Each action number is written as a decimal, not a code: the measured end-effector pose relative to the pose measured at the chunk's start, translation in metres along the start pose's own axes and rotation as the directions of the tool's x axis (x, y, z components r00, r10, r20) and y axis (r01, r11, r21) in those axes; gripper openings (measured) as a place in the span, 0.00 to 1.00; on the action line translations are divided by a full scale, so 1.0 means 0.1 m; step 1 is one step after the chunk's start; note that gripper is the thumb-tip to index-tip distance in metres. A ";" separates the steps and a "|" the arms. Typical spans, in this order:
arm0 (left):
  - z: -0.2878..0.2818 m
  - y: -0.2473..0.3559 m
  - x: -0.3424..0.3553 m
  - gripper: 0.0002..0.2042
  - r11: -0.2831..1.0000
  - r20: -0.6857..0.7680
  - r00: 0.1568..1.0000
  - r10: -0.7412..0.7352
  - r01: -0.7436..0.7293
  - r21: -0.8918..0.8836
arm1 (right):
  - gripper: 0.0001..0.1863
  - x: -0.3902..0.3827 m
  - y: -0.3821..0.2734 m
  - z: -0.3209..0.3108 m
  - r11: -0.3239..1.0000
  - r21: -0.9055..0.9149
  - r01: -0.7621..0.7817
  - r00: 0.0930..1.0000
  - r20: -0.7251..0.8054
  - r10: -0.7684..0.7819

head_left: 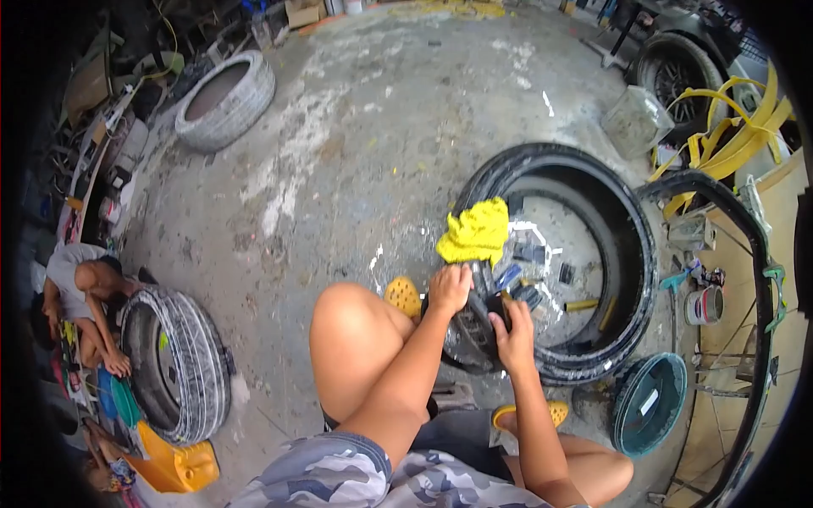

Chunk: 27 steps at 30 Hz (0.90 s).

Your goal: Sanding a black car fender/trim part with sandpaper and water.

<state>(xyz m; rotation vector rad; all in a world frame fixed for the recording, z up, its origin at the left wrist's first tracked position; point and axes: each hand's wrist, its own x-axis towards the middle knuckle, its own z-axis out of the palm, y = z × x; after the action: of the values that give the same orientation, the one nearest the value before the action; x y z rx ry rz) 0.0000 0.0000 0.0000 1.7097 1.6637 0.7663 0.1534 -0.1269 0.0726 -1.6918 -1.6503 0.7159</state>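
A large black tire (622, 220) lies on its side in front of me. A bright yellow cloth (476, 233) is draped over its left edge. Just below the cloth, my left hand (451, 288) is closed round the black rubber edge at the tire's near left. My right hand (514, 334) is a little to the right, its fingers curled at the same rubber part. A dark thing with a brownish end shows beside its fingertips, too small to name. Inside the tire lie several small dark pieces and a short yellowish stick (582, 305).
A teal basin (650, 405) and a white bucket (704, 306) stand at the right, near a black curved frame (762, 254). At the left, a person (85, 292) crouches by another tire (199, 364). A pale dusty tire (227, 100) lies farther back.
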 end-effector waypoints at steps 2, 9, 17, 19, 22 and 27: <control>-0.05 0.16 -0.24 0.18 0.994 0.078 0.996 -0.035 0.027 0.104 | 0.20 -0.07 -0.07 -0.14 0.983 -0.127 0.130 0.984 -0.109 -0.144; -0.12 -0.01 -0.27 0.27 0.984 0.011 0.998 -0.059 0.060 -0.170 | 0.18 -0.10 -0.13 0.03 0.990 -0.094 0.108 0.991 -0.064 -0.115; -0.09 0.00 -0.33 0.27 0.986 0.016 0.992 -0.126 0.127 -0.103 | 0.20 -0.47 -0.04 -0.14 0.995 -0.058 0.086 0.996 -0.014 -0.087; -0.09 0.05 -0.34 0.27 0.986 0.028 0.994 -0.107 0.110 -0.123 | 0.20 -0.53 -0.11 -0.15 0.993 -0.074 0.091 0.994 -0.054 -0.095; -0.05 0.03 -0.32 0.27 0.982 0.018 0.996 -0.091 0.092 -0.165 | 0.18 0.05 -0.23 0.04 0.990 -0.097 0.101 0.994 -0.036 -0.105; -0.16 -0.09 -0.34 0.29 0.973 0.036 0.989 -0.144 0.148 -0.177 | 0.17 -0.08 -0.22 0.01 0.988 -0.064 0.141 0.990 0.034 -0.139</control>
<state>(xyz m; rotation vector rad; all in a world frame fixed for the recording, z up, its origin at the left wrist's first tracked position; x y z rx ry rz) -0.0193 -0.0330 0.0037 1.4501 1.6320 0.7969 0.1379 -0.1350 0.0887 -1.5984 -1.8120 0.6270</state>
